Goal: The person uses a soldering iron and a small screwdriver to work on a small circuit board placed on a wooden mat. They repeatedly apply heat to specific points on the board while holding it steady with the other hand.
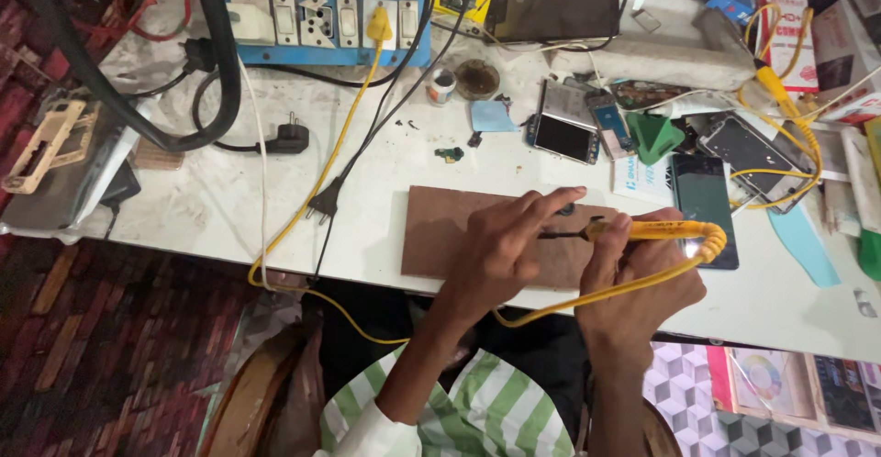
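My right hand (pixel 647 273) grips a yellow soldering iron (pixel 656 230), its dark tip pointing left over a brown board (pixel 440 232) on the white table. My left hand (pixel 505 246) rests on the board, fingers curled, with the index finger stretched toward a small dark part (pixel 564 208) by the iron's tip. Whether the fingers pinch that part is not clear. The iron's yellow cord (pixel 587 299) loops under my wrists and runs left up to a blue switchboard (pixel 326 18).
Opened phones (pixel 564 136), a dark phone (pixel 705 205) and a green wedge (pixel 656 136) lie right of the board. A black plug (pixel 323 202), another plug (pixel 289 138), a thick black hose (pixel 216 62), a small jar (pixel 441 85) and a tablet (pixel 551 9) are farther back.
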